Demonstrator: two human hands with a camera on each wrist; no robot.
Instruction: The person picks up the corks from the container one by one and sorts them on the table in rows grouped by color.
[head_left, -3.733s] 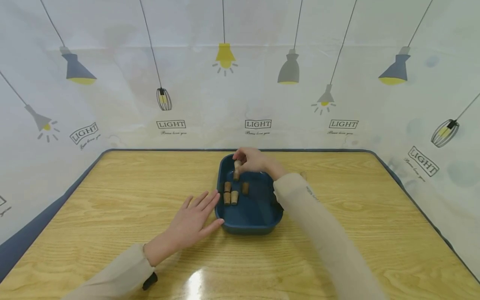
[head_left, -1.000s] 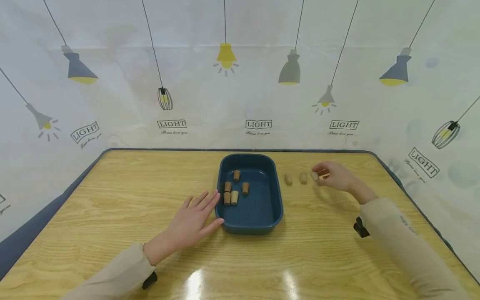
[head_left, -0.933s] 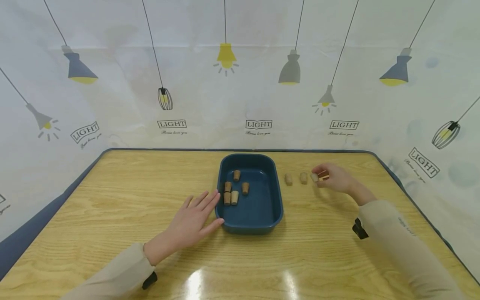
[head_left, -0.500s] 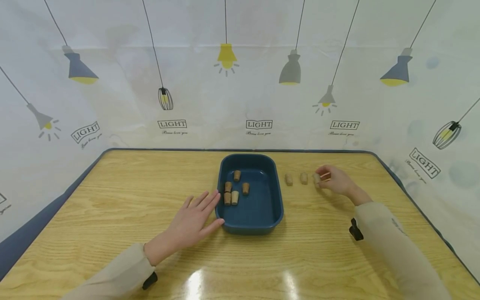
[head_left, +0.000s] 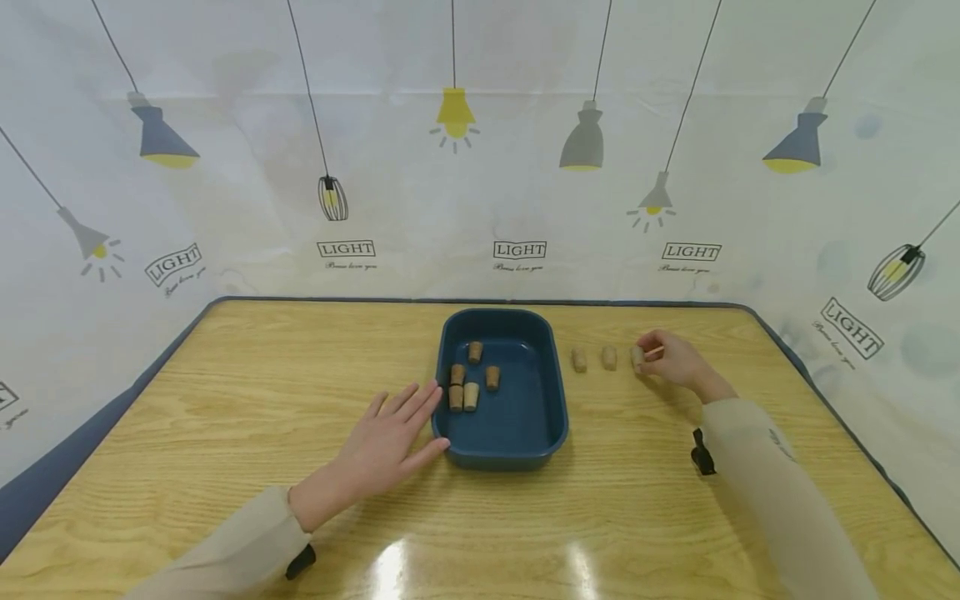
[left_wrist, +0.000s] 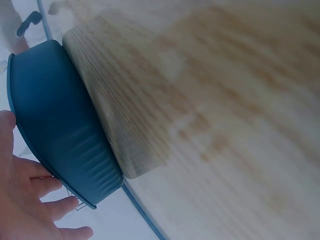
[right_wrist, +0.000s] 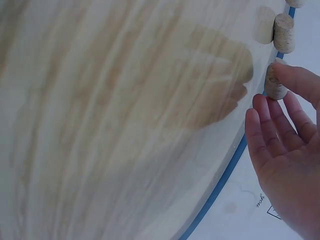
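At the far right of the table, my right hand [head_left: 675, 362] pinches a pale cork [head_left: 637, 358] between thumb and fingers. In the right wrist view, the thumb lies across this cork [right_wrist: 273, 86], covering part of it. Two more pale corks, a left one [head_left: 579, 360] and a nearer one [head_left: 609, 358], stand in a row with it. My left hand [head_left: 382, 442] has its fingers spread and nearly straight, touching the left rim of a blue tray [head_left: 517, 429]. Several corks sit inside that tray, including a pale one [head_left: 471, 397] and a brown one [head_left: 492, 377].
The wood-grain table [head_left: 262, 375] has a dark blue edge at the back. Behind it hangs a white backdrop [head_left: 405, 200] printed with lamps. The tray stands upright in the middle, left of the cork row.
My right hand has carried the pale cork from the tray to the right end of the row. Over the last second, the cork has straightened and shifted slightly right. My left hand has stayed put.
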